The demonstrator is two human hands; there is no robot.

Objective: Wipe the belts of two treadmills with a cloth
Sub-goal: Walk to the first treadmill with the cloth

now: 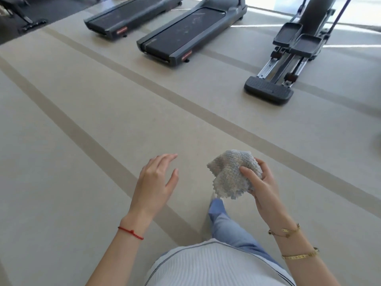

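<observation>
Loosely bunched, the cloth point(232, 174) sits in the right hand point(260, 189), thumb across its front and fingers curled behind, a nubbly pale-grey weave with a pinked edge hanging free. The left hand point(154, 182) holds nothing, its fingers spread and relaxed over the beige striped floor point(72, 141). Both treadmills lie well ahead: the nearer treadmill point(185, 36) and the farther treadmill point(127, 17), each with a flat, dark, scuffed belt in a grey frame. Wiping seems not yet begun; the next move probably calls for walking over and crouching to the nearer belt.
</observation>
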